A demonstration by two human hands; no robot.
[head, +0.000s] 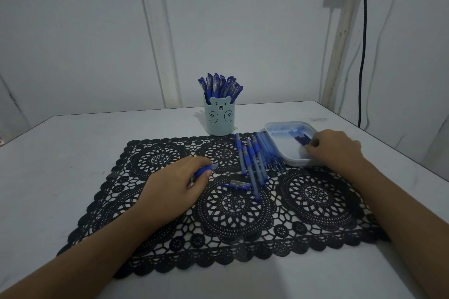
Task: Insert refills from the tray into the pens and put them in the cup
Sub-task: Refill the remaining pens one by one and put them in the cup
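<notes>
A white table [73, 153] carries a black lace placemat [315, 196]. Your left hand [175, 184] curls around a blue pen [205, 169] on the mat. Your right hand [337, 148] reaches into the tray [291, 160], fingertips at the refills [298, 137]; whether it pinches one is unclear. Loose pens [252, 165] lie just beside the tray. The bear cup [220, 119] stands behind them, full of pens.

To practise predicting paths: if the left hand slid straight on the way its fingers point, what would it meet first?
Probably the leftmost of the loose pens on the mat. The left hand, gripping a blue pen part, points up and right towards them. Depth is uncertain.
</notes>
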